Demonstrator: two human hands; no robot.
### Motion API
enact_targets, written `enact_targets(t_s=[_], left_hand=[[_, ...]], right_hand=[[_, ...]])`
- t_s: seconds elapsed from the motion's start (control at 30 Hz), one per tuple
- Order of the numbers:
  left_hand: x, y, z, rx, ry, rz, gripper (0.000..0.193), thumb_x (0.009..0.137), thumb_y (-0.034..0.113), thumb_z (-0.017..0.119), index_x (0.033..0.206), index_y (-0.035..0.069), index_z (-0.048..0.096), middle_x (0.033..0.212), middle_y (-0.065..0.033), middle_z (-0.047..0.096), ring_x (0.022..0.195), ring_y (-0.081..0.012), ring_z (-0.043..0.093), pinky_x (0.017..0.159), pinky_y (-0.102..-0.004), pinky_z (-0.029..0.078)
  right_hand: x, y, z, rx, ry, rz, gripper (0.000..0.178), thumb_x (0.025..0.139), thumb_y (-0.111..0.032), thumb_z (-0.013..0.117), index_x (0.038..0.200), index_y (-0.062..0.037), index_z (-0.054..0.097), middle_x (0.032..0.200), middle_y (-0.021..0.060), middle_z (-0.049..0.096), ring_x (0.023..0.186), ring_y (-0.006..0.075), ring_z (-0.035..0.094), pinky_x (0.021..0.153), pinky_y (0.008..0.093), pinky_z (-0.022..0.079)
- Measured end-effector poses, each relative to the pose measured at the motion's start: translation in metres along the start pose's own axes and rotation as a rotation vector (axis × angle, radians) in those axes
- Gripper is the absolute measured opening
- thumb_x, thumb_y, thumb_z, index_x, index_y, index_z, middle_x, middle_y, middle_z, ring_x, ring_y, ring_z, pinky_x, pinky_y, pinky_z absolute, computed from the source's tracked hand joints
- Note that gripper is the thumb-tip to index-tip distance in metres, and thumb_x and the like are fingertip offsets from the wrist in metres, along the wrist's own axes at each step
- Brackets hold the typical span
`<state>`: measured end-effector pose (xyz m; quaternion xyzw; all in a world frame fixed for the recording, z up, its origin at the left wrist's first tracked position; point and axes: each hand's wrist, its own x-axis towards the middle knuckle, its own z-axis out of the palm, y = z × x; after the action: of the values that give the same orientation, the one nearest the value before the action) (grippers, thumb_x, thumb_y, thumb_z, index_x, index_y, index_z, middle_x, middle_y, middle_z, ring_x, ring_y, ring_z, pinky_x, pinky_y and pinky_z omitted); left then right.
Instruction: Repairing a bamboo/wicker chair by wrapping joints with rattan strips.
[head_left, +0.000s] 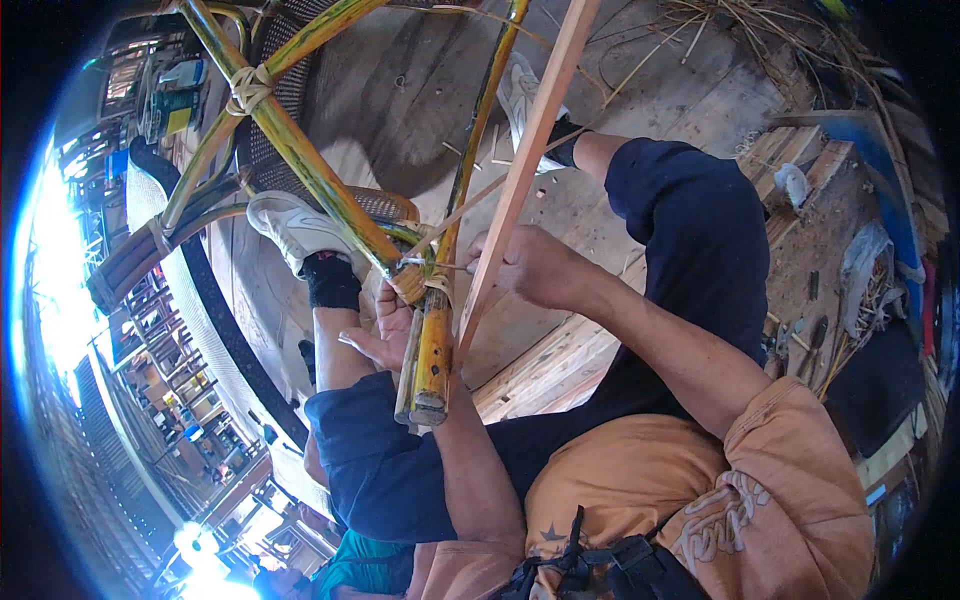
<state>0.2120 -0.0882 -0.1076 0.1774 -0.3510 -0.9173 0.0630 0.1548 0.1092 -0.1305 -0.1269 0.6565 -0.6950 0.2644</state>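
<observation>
A yellow-brown rattan frame (330, 190) of crossed poles slants toward me, its pole ends (431, 380) near my lap. Pale strip wraps the joint where the poles meet. My right hand (540, 268) is closed, behind and right of a straight wooden lath (530, 150); a thin binding strip (452, 267) runs taut from the joint into its fingers. Beneath the joint lies my left hand (385, 330), palm up, fingers apart, partly hidden by the poles; it seems to hold nothing. A further long strip (500, 180) stretches from the joint up and right past the lath.
Another pole crossing is bound with pale cord (249, 90). Woven mesh furniture (285, 60) stands behind it. My shoes (300, 230) rest on the board floor around the frame. Timber pieces (800, 170), a plastic bag (865, 265) and loose cane strips (770, 30) lie at right.
</observation>
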Motion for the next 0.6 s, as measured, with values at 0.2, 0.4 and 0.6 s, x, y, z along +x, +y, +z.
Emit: enact_targets(t_s=[0.2,0.4,0.6], left_hand=[[-0.004,-0.003,0.008,0.214,0.127,0.06,0.101,0.08,0.083,0.033,0.123,-0.007,0.048,0.123,-0.0248,0.055,0.115,-0.0341,0.054,0.102,-0.0476,0.042],[-0.003,-0.002,0.009,0.19,0.147,0.045,0.1,0.081,0.082,0.034,0.124,-0.007,0.048,0.124,-0.0246,0.055,0.116,-0.0342,0.054,0.102,-0.0485,0.041],[-0.004,-0.004,0.006,0.195,0.112,0.049,0.098,0.082,0.08,0.034,0.122,-0.008,0.049,0.125,-0.0249,0.054,0.118,-0.0339,0.053,0.103,-0.049,0.041]], right_hand=[[0.006,0.006,0.002,-0.009,0.001,-0.044,0.018,0.092,-0.013,0.055,0.1,0.0021,0.062,0.084,0.0139,0.065,0.08,0.0217,0.062,0.075,0.0331,0.048],[0.009,0.013,0.005,0.068,0.079,-0.187,0.014,0.091,-0.009,0.055,0.098,0.0018,0.061,0.093,0.0089,0.065,0.087,0.0167,0.061,0.075,0.0341,0.048],[0.029,0.022,0.014,0.091,0.137,-0.136,0.012,0.089,-0.01,0.058,0.099,-0.0038,0.061,0.091,0.0168,0.063,0.09,0.0312,0.063,0.077,0.0404,0.049]])
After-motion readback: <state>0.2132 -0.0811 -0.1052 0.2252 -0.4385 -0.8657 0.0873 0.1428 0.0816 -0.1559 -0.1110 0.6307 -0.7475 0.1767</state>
